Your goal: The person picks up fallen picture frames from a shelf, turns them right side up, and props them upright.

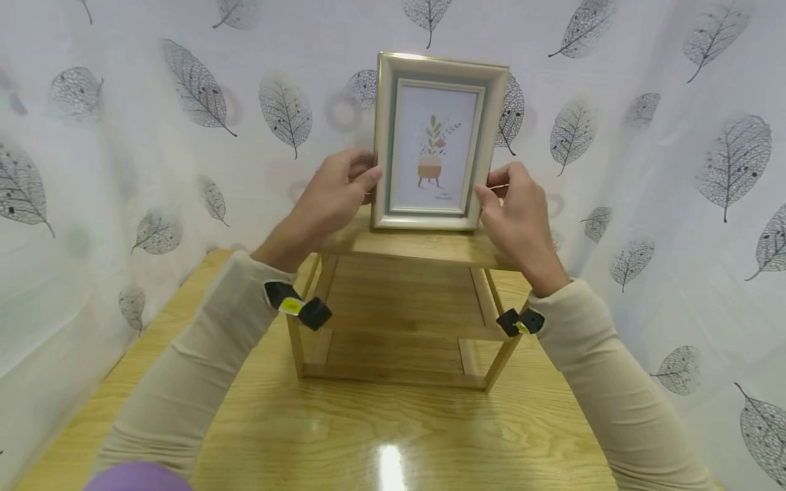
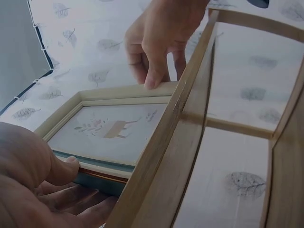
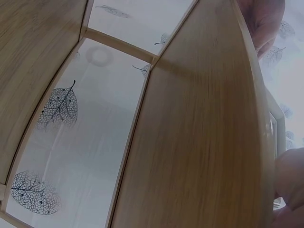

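Note:
A cream and grey-blue picture frame (image 1: 438,219) with gold edging stands upright on the top board of a small wooden shelf (image 1: 405,247). Its picture shows a potted plant on legs. My left hand (image 1: 338,191) holds the frame's left side, thumb on the front edge and fingers behind. On the opposite side, my right hand (image 1: 516,208) pinches the lower right edge between thumb and fingers. The left wrist view shows the left thumb (image 2: 64,170) on the frame's border, while the shelf's rail covers the frame's bottom. In the right wrist view the top board hides most of the frame.
The shelf has open tiers below its top board and stands on a shiny wood-grain table (image 1: 393,423). Behind and on both sides hangs a white curtain (image 1: 110,184) printed with dark leaves. A purple rounded thing (image 1: 140,477) shows at the bottom left.

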### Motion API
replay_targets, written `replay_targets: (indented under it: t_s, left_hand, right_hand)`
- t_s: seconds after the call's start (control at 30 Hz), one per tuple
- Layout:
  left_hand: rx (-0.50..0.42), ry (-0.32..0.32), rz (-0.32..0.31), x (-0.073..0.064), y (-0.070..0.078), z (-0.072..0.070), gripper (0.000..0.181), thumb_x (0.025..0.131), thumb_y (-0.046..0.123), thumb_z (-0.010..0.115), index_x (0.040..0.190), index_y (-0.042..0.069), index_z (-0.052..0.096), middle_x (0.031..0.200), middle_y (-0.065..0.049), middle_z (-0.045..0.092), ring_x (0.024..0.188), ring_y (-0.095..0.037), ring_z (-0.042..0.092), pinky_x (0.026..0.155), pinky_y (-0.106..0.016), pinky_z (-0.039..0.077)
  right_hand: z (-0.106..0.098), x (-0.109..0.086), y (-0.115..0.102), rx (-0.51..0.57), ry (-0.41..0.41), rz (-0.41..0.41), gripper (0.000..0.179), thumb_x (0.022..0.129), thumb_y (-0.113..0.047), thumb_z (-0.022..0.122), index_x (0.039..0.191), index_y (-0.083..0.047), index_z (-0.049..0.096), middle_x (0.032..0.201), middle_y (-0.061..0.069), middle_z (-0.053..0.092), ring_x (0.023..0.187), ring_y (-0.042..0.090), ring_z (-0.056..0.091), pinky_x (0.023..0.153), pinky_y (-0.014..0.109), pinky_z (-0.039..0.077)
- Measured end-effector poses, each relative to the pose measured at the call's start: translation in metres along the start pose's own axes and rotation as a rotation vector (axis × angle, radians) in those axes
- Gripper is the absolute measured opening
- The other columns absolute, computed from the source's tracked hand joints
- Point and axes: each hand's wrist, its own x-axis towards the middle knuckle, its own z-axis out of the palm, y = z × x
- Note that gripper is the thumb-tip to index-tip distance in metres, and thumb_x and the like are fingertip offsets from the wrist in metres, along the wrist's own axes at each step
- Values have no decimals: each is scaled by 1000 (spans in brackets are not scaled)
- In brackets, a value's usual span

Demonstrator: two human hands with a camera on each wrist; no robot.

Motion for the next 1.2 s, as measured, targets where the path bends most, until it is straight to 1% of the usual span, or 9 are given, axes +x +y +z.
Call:
replay_targets:
  t_s: [0.23, 0.43, 0.5, 0.67, 0.73, 0.83, 1.03, 1.13, 1.2]
  left_hand:
    - [36, 12, -9, -4, 1, 0, 39, 107, 11, 48, 143, -6, 45, 141, -20, 56, 121, -27, 61, 97, -30, 54]
    - [36, 32, -7, -6, 1, 1, 38, 106, 10, 50, 140, -5, 46, 137, -19, 59, 119, -26, 62, 96, -30, 54]
    - [37, 40, -2, -7, 1, 2, 37, 106, 10, 51, 139, -6, 47, 136, -19, 60, 118, -26, 62, 96, -29, 54]
    - [62, 56, 3, -10, 0, 3, 35, 106, 12, 52, 137, -4, 49, 134, -17, 61, 118, -24, 61, 96, -28, 53]
    - [65, 63, 6, -10, 0, 3, 35, 106, 13, 53, 137, -4, 49, 133, -17, 61, 118, -24, 61, 96, -28, 53]
    - [71, 74, 12, -12, -1, 4, 36, 106, 14, 53, 137, -3, 49, 133, -17, 61, 118, -24, 61, 96, -28, 53]
    - [95, 90, 16, -16, 1, 6, 36, 106, 16, 54, 138, 0, 49, 135, -15, 61, 121, -22, 61, 96, -26, 53]
    - [98, 97, 35, -16, 1, 7, 36, 105, 16, 56, 136, -1, 49, 133, -16, 61, 120, -24, 62, 96, -28, 53]
    - [103, 103, 51, -16, 1, 8, 35, 105, 15, 56, 134, -2, 50, 132, -17, 62, 119, -25, 62, 96, -29, 54]
  right_hand:
    - [1, 0, 1, 16, 3, 5, 21, 100, -10, 60, 113, 5, 55, 113, 21, 66, 106, 35, 66, 96, 47, 50]
    - [3, -2, 2, -23, 66, -3, 31, 99, -16, 62, 119, 6, 58, 112, 20, 61, 97, 32, 64, 86, 40, 51]
    - [3, -2, 1, -23, 89, -7, 33, 98, -17, 64, 121, 7, 58, 111, 19, 61, 95, 31, 64, 84, 38, 51]
    - [5, -6, -5, 3, 122, -64, 25, 97, -13, 65, 113, 6, 63, 106, 18, 65, 90, 27, 66, 81, 31, 54]
    - [7, -9, -8, 23, 118, -92, 21, 97, -12, 65, 109, 5, 65, 104, 16, 67, 88, 25, 67, 78, 26, 56]
    - [10, -13, -14, 57, 84, -120, 19, 97, -12, 66, 106, 5, 67, 104, 13, 69, 88, 24, 69, 75, 22, 57]
    - [20, -22, -27, 108, 10, -131, 24, 96, -12, 69, 112, 6, 68, 113, 16, 71, 94, 27, 72, 77, 29, 60]
    - [25, -26, -32, 121, -16, -153, 28, 95, -11, 70, 117, 6, 67, 118, 17, 70, 97, 29, 73, 76, 30, 61]
    - [29, -28, -36, 128, -29, -172, 30, 95, -11, 71, 119, 6, 67, 122, 18, 69, 103, 31, 72, 78, 28, 61]
